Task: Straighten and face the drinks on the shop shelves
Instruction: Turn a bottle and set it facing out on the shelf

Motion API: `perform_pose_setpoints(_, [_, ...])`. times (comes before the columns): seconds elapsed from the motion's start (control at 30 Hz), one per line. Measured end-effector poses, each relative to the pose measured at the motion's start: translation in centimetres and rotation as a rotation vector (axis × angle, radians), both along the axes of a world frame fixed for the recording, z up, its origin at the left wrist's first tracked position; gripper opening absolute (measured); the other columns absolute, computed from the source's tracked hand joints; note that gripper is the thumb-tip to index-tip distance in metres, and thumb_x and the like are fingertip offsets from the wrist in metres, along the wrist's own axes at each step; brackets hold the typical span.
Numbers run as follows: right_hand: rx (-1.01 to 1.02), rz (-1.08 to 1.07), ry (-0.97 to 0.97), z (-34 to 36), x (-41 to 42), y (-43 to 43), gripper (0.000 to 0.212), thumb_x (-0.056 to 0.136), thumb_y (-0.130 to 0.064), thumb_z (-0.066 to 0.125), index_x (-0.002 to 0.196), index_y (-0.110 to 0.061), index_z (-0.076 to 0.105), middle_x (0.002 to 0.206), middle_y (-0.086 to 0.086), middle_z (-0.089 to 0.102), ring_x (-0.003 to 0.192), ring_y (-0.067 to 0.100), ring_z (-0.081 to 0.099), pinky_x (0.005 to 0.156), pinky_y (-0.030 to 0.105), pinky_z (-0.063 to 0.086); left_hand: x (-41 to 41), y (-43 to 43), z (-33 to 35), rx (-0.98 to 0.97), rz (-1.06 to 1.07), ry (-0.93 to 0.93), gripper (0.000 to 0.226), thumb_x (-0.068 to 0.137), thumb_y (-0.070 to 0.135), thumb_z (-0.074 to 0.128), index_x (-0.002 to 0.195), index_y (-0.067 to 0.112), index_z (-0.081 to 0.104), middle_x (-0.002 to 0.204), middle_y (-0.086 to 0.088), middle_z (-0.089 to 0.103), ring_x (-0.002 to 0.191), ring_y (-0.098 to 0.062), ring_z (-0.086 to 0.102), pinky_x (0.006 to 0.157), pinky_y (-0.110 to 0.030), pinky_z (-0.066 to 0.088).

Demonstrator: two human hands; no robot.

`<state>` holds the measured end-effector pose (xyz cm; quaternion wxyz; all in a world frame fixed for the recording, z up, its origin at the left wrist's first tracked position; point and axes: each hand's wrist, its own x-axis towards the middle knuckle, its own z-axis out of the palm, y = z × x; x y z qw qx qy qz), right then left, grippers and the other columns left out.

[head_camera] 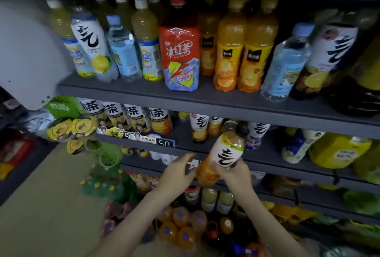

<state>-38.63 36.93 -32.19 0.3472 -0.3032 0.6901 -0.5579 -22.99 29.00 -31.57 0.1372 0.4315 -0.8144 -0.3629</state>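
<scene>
My right hand (234, 171) grips an orange drink bottle (225, 151) with a white label and black brush lettering, tilted in front of the middle shelf (185, 147). My left hand (177, 171) is beside the bottle's lower end, fingers apart, thumb and fingertips close to it; contact is unclear. Behind the held bottle, similar white-labelled bottles (198, 128) stand on the middle shelf. The upper shelf (144, 94) carries a row of lemon drinks, water bottles, a red iced tea bottle (182, 55) and orange juice bottles (243, 55).
A pale rounded object (26, 55) blocks the upper left. Tea bottles (131, 116) line the middle shelf's left part, with a "50" price tag (165, 143) on its edge. Lower shelves hold orange-capped bottles (181, 228). Green and yellow packets (337, 151) sit at right. Beige floor (41, 205) lies at left.
</scene>
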Motion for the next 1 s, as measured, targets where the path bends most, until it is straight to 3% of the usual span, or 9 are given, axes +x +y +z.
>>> perform_pose_setpoints(0.1, [0.015, -0.092, 0.003, -2.0, 2.0, -1.7, 0.043, 0.073, -0.009, 0.079, 0.108, -0.017, 0.054, 0.09, -0.02, 0.059, 0.086, 0.004, 0.059, 0.065, 0.01, 0.045, 2.3, -2.8, -1.8, -0.012, 0.006, 0.019, 0.04, 0.094, 0.02, 0.053, 0.133, 0.023, 0.047, 0.127, 0.004, 0.057, 0.112, -0.012, 0.056, 0.088, -0.021, 0.045])
perform_pose_setpoints(0.17, [0.032, -0.185, 0.011, -3.4, 2.7, -2.7, 0.044, 0.07, -0.012, 0.082, 0.107, -0.01, 0.058, 0.088, -0.016, 0.063, 0.09, 0.011, 0.063, 0.067, 0.017, 0.047, 2.9, -4.2, -3.0, -0.027, -0.012, 0.043, 0.036, 0.094, 0.019, 0.053, 0.13, 0.024, 0.049, 0.122, 0.007, 0.058, 0.109, -0.011, 0.057, 0.088, -0.021, 0.046])
perform_pose_setpoints(0.27, [0.042, -0.321, 0.044, -5.0, 2.8, -2.8, 0.044, 0.069, -0.019, 0.083, 0.105, -0.009, 0.06, 0.089, -0.011, 0.066, 0.086, 0.006, 0.062, 0.066, 0.018, 0.046, 2.4, -5.2, -4.8, -0.037, -0.02, 0.093, 0.035, 0.094, 0.018, 0.053, 0.128, 0.026, 0.05, 0.118, 0.01, 0.059, 0.106, -0.009, 0.057, 0.086, -0.021, 0.047])
perform_pose_setpoints(0.37, [0.029, -0.417, 0.141, -5.6, 1.6, -2.0, 0.042, 0.068, -0.019, 0.083, 0.103, -0.01, 0.061, 0.091, -0.009, 0.066, 0.087, 0.005, 0.061, 0.076, 0.027, 0.051, 0.8, -5.4, -6.0, -0.079, -0.064, 0.116, 0.041, 0.095, 0.021, 0.051, 0.134, 0.031, 0.044, 0.125, 0.01, 0.055, 0.104, -0.007, 0.057, 0.084, -0.023, 0.049])
perform_pose_setpoints(0.53, [-0.038, -0.492, 0.266, -6.7, -2.0, -0.5, 0.048, 0.067, -0.021, 0.083, 0.11, -0.015, 0.061, 0.099, -0.009, 0.068, 0.092, 0.0, 0.061, 0.08, 0.022, 0.047, -5.6, -5.0, -7.4, -0.352, -0.189, 0.252, 0.051, 0.095, 0.017, 0.049, 0.142, 0.031, 0.035, 0.134, 0.003, 0.043, 0.099, -0.015, 0.056, 0.072, -0.032, 0.052])
perform_pose_setpoints(0.63, [-0.109, -0.533, 0.329, -7.7, -3.6, 0.1, 0.05, 0.065, -0.027, 0.081, 0.11, -0.012, 0.064, 0.104, -0.004, 0.068, 0.098, 0.006, 0.062, 0.082, 0.019, 0.045, -10.2, -5.1, -8.5, -0.496, -0.165, 0.28, 0.055, 0.092, 0.013, 0.053, 0.143, 0.027, 0.037, 0.136, -0.008, 0.042, 0.112, -0.024, 0.052, 0.08, -0.036, 0.053])
perform_pose_setpoints(0.8, [-0.23, -0.608, 0.304, -9.8, -5.2, 0.1, 0.057, 0.06, -0.037, 0.078, 0.108, -0.01, 0.066, 0.104, 0.0, 0.07, 0.101, 0.012, 0.063, 0.091, 0.037, 0.051, -14.9, -5.0, -10.7, -0.576, -0.01, 0.238, 0.062, 0.089, 0.018, 0.058, 0.144, 0.028, 0.03, 0.144, -0.013, 0.027, 0.128, -0.029, 0.036, 0.099, -0.038, 0.043])
perform_pose_setpoints(0.9, [-0.27, -0.628, 0.271, -11.0, -5.9, -0.5, 0.067, 0.052, -0.057, 0.074, 0.106, -0.018, 0.066, 0.1, -0.003, 0.071, 0.095, 0.015, 0.065, 0.077, 0.051, 0.056, -16.6, -5.2, -11.4, -0.549, 0.05, 0.271, 0.055, 0.089, 0.021, 0.059, 0.137, 0.025, 0.033, 0.143, -0.015, 0.027, 0.125, -0.032, 0.04, 0.093, -0.038, 0.046])
perform_pose_setpoints(1.0, [-0.329, -0.634, 0.252, -11.2, -6.5, -0.9, 0.064, 0.052, -0.054, 0.074, 0.107, -0.023, 0.063, 0.101, -0.011, 0.068, 0.093, 0.008, 0.063, 0.075, 0.048, 0.057, -17.7, -4.9, -11.7, -0.559, 0.087, 0.335, 0.044, 0.089, 0.024, 0.06, 0.125, 0.016, 0.035, 0.143, -0.018, 0.031, 0.118, -0.035, 0.049, 0.085, -0.039, 0.051])
